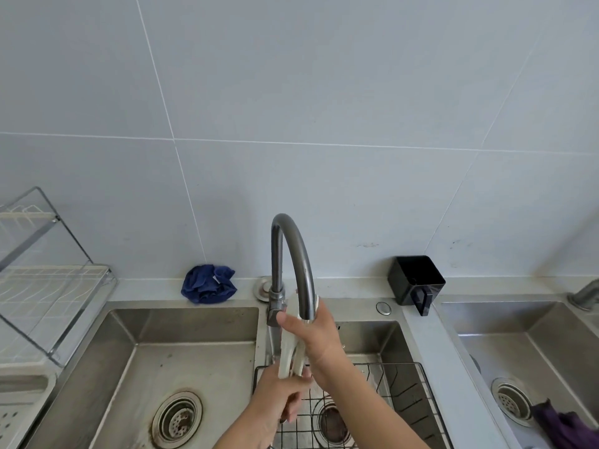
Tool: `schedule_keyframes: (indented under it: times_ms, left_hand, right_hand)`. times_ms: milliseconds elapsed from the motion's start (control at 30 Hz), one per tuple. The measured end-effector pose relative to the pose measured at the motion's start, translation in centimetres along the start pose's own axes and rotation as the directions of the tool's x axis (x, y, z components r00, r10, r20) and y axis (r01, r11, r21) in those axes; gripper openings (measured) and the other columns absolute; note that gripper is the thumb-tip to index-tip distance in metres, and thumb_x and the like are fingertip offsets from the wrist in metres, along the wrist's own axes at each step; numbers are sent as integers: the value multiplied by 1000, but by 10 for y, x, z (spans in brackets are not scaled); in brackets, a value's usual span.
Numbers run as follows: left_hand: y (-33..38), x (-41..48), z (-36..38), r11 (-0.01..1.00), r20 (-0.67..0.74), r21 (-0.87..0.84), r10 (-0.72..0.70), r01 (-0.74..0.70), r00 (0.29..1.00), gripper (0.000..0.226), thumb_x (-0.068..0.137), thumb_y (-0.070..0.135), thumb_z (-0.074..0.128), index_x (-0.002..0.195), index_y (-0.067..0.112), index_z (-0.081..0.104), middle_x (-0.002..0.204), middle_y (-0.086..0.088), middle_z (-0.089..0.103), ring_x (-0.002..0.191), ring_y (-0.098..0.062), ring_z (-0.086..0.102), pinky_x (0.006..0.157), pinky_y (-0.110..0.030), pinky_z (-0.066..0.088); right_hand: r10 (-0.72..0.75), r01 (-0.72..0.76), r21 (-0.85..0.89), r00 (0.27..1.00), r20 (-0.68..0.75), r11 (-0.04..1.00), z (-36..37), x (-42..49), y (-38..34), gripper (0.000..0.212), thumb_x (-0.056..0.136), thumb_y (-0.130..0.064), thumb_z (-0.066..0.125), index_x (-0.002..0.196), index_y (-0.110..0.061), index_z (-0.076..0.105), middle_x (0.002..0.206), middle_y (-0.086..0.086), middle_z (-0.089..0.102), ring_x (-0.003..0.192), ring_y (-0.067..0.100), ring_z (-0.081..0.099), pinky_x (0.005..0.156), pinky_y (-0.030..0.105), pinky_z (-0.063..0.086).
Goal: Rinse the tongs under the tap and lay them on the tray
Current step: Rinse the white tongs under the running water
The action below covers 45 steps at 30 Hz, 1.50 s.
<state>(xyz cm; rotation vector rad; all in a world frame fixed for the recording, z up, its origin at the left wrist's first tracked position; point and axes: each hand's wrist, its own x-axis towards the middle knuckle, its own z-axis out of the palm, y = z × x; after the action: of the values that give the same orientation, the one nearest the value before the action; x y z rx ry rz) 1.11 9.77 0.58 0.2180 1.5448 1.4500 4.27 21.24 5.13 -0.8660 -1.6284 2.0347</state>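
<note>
Cream-white tongs [289, 351] are held upright-tilted beneath the dark curved tap [293, 254], over the middle sink basin. My right hand [312, 335] wraps around their upper part, close to the tap's spout. My left hand [278, 406] grips their lower end, just above a black wire basket [405, 393] in that basin. Water seems to run over the tongs, though it is blurred. A white tray [19, 413] lies at the far left under a dish rack.
A clear and white dish rack [48, 280] stands at the left. A large sink basin [181, 367] is left of the tap, another [525, 351] at the right with a purple cloth [564, 426]. A blue cloth [209, 283] and black cup [416, 281] sit on the back ledge.
</note>
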Motion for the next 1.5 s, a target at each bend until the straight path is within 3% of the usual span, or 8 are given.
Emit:
schedule_keyframes:
  times_ms: [133, 233, 433, 633, 933, 1100, 1300, 1500]
  left_hand:
    - [-7, 6, -1, 649, -306, 761, 384, -18, 871, 12, 90, 36, 59, 93, 27, 50, 74, 8, 62, 67, -20, 60, 55, -35, 40]
    - [-17, 4, -2, 352, -168, 936, 529, -34, 832, 31, 89, 44, 58, 102, 30, 34, 89, 9, 58, 78, -20, 65, 57, -31, 38]
    - [-8, 1, -14, 919, -11, 373, 139, -125, 990, 28, 76, 30, 81, 89, 17, 59, 64, -5, 64, 39, -19, 47, 37, -29, 37]
    - [-10, -6, -23, 999, 40, 48, 14, -16, 999, 21, 72, 9, 80, 74, 9, 59, 46, -7, 39, 34, -16, 27, 38, -21, 24]
    - [-15, 3, -2, 830, -312, 535, 368, -158, 876, 20, 79, 22, 67, 94, 26, 54, 77, 6, 64, 66, -14, 58, 61, -33, 52]
    - [-26, -5, 0, 649, -202, 741, 458, -171, 866, 62, 87, 30, 65, 141, 25, 34, 85, 6, 69, 79, -16, 69, 52, -17, 39]
    - [-58, -29, -22, 588, -33, 787, 346, -189, 938, 33, 76, 73, 57, 87, 42, 59, 65, 15, 61, 61, 1, 55, 59, -23, 41]
    - [-94, -37, -37, 191, 181, 934, 474, -301, 862, 42, 94, 59, 33, 112, 35, 62, 116, 20, 54, 123, -7, 45, 118, -29, 26]
  right_hand:
    - [144, -127, 92, 967, -208, 988, 5, -9, 7, 43, 82, -32, 77, 119, -20, 59, 105, 8, 73, 93, 23, 72, 73, 36, 58]
    - [305, -190, 483, 937, -171, 855, 3, -8, 11, 48, 84, -40, 79, 111, -3, 65, 91, 18, 70, 78, 30, 71, 66, 38, 59]
    - [310, -330, 670, 938, 155, 665, -4, -1, 14, 41, 81, -35, 77, 103, -2, 65, 71, 8, 60, 60, 20, 58, 67, 33, 50]
    - [254, -370, 413, 916, 311, 832, 13, 3, 5, 32, 84, -26, 83, 103, -4, 71, 81, 14, 64, 70, 25, 60, 78, 44, 54]
    - [-31, -22, -135, 926, -376, 991, 33, -20, 24, 74, 66, -59, 86, 120, -25, 48, 109, 0, 67, 82, 20, 75, 74, 49, 64]
    - [64, -133, -240, 960, -274, 962, 21, -17, 32, 52, 71, -34, 88, 101, -26, 45, 96, 1, 66, 82, 16, 69, 62, 35, 57]
    - [85, -122, -231, 982, -166, 965, -23, -22, 39, 69, 63, -33, 91, 115, -20, 47, 110, 12, 68, 97, 29, 72, 84, 52, 62]
    - [61, -65, -584, 998, -28, 809, -65, -49, 72, 112, 69, -24, 91, 156, -26, 20, 126, -9, 54, 106, 19, 65, 74, 23, 55]
